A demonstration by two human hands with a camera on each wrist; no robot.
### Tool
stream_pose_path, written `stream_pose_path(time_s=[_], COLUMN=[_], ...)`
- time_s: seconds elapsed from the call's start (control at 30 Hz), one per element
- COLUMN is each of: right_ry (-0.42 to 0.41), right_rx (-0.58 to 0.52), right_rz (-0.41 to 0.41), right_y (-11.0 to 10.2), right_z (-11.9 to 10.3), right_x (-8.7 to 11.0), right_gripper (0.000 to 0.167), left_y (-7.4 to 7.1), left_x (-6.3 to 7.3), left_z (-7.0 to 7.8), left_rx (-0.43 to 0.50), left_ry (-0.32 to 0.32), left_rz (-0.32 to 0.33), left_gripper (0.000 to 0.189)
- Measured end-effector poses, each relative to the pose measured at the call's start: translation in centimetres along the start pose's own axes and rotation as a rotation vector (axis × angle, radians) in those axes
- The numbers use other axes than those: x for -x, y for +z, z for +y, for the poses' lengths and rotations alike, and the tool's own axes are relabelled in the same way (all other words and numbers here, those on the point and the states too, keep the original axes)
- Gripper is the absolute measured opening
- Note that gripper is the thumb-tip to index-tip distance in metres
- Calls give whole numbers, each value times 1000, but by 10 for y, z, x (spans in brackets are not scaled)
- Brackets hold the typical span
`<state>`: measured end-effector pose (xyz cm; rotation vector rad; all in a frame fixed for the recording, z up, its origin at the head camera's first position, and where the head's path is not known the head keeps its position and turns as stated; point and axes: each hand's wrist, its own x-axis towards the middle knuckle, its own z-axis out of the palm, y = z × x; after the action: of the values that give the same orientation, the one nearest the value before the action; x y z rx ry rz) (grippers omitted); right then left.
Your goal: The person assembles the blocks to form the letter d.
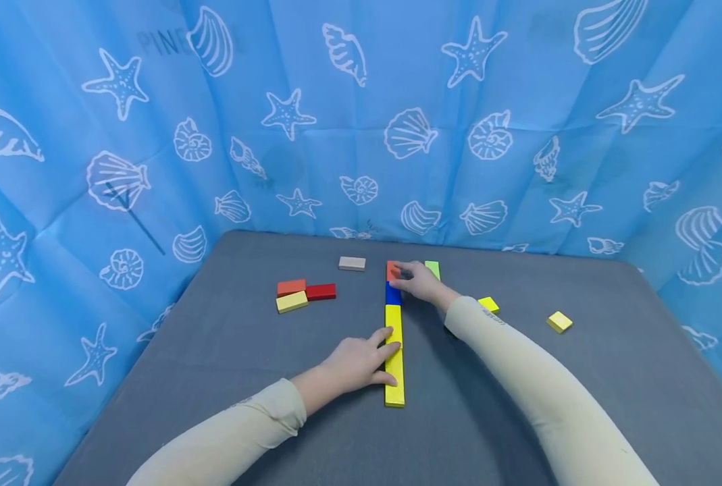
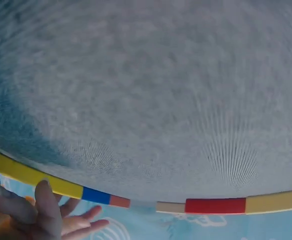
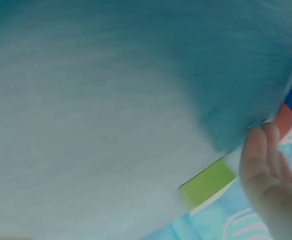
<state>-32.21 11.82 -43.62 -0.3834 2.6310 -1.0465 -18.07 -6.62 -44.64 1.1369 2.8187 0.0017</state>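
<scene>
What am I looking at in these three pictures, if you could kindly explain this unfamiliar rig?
There is no machine here: a person works with two bare hands. The wide picture comes from a camera worn on the head; the others come from cameras on the left and right wrists. On the grey table, a row runs away from the person: yellow blocks, a blue block, then an orange block. Right of it lie a green block and two yellow pieces; left of it, a beige block and a cluster of three others. The left hand rests its fingers on the yellow blocks; the right hand is at the orange block, but whether it pinches it is unclear.
</scene>
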Motion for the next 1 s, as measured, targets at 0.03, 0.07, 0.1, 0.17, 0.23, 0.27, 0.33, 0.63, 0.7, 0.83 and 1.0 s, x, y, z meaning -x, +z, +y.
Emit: stream_pose_path(time_s=[0.03,0.07,0.1,0.17,0.23,0.27,0.33,0.63,0.7,0.83,1.0], right_ry=[-47,-88,-127,-187,-217,-221,-223,-168,-174,-176,-171], right_rx=[45,80,108,156,196,207,233,270,287,319,293], right_rz=[-34,-71,-113,-194,-265,-294,-330,-389,-392,-385,-376], right_y=[-1,-2,-2,-3,-2,-1,2,10,11,13,14], right_z=[1,2,4,6,6,5,4,-3,-3,0,4], right_x=[5,10,15,24,31,34,39,64,68,71,73], right_gripper=[61,63,65,69,74,76,79,87,86,83,82], left_y=[0,0,0,1,1,2,3,1,3,6,10], left_x=[1,1,2,3,4,5,6,21,28,41,52], left_z=[1,2,3,4,5,5,4,-19,-27,-43,-60], left_rx=[-23,-43,-60,-80,-95,-96,-88,13,25,33,11], left_ry=[1,2,1,-7,-23,-36,-64,-178,-193,-204,-205], left_rz=[18,33,47,68,83,84,88,102,110,161,246], left_gripper=[66,66,66,65,65,65,65,63,62,60,57])
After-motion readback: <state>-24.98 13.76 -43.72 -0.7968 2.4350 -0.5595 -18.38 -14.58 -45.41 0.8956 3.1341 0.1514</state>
